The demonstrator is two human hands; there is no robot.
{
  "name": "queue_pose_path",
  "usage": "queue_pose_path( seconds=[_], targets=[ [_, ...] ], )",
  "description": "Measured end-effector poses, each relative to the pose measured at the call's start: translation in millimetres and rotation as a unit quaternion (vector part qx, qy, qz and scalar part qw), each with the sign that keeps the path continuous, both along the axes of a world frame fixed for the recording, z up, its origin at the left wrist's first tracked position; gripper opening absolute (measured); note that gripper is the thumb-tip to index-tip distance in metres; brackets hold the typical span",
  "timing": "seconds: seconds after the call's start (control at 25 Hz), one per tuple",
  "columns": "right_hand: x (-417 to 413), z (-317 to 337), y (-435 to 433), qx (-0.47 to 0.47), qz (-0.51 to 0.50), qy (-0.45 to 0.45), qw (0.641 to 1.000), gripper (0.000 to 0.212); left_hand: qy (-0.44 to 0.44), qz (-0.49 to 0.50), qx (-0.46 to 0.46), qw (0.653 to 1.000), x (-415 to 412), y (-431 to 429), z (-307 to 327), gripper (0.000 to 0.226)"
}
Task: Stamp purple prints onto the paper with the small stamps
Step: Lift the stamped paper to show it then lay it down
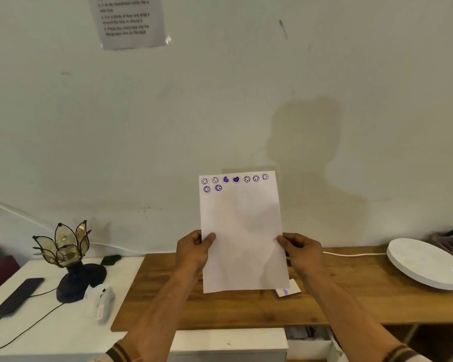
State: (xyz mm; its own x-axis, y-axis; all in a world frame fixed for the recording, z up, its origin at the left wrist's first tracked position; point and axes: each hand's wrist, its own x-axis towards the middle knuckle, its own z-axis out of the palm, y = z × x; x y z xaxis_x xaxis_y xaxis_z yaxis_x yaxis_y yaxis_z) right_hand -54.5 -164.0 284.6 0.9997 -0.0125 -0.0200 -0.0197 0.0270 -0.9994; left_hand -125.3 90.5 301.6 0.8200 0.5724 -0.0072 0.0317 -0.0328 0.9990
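I hold a white sheet of paper upright above the wooden table, facing me. My left hand grips its left edge and my right hand grips its right edge, thumbs on the front. Purple prints run in a row along the top, smiley faces and two hearts, with two more smileys below at the left. A small white item with a purple mark peeks out on the table behind the paper's lower right corner. No stamp is clearly visible.
A flower-shaped glass lamp on a dark base stands on the white desk at the left, with a dark phone on a cable and a white device. A round white disc lies at the right. A wall is close behind.
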Motion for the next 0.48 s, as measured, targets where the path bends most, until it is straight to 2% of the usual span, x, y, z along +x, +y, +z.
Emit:
queue_pose_path(
  seconds=[0.28,0.4,0.48],
  targets=[
    [25.7,-87.4,13.5,0.014,-0.031,0.082,0.996,0.005,0.128,0.013,0.011,0.992,11.6,11.1,-96.4,0.010],
    [37.3,-117.8,20.5,0.020,-0.033,0.114,0.993,0.009,0.156,0.022,0.006,0.988,22.6,13.2,-126.4,0.015],
    [45.9,-137.6,24.6,0.021,-0.041,0.121,0.992,0.009,0.159,0.031,-0.005,0.987,33.1,14.5,-145.8,0.011]
  ],
)
